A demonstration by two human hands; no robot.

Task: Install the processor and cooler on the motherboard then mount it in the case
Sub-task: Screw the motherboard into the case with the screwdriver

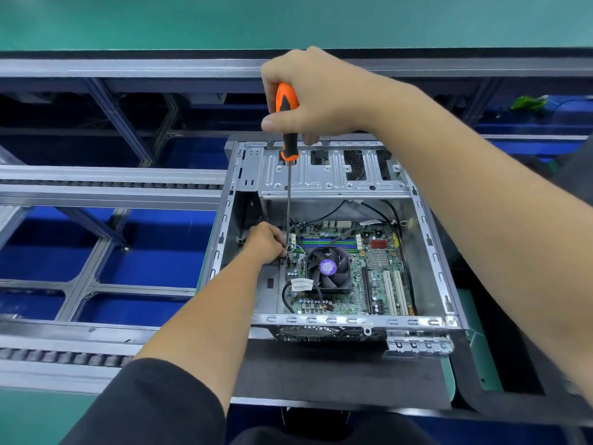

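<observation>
Open silver metal computer case [430, 252] sits on dark mat [321, 374] on bench. Green flat motherboard [378, 277] lies on case floor. Round black fan cooler with purple sticker [328, 268] sits on motherboard, left of white slots. Right hand [314, 94] wraps orange-and-black screwdriver [287, 123] handle above case; thin metal shaft points down to motherboard's left edge. Left hand [264, 240], inside case beside that edge, fingers curled at shaft tip; held thing too small to tell.
</observation>
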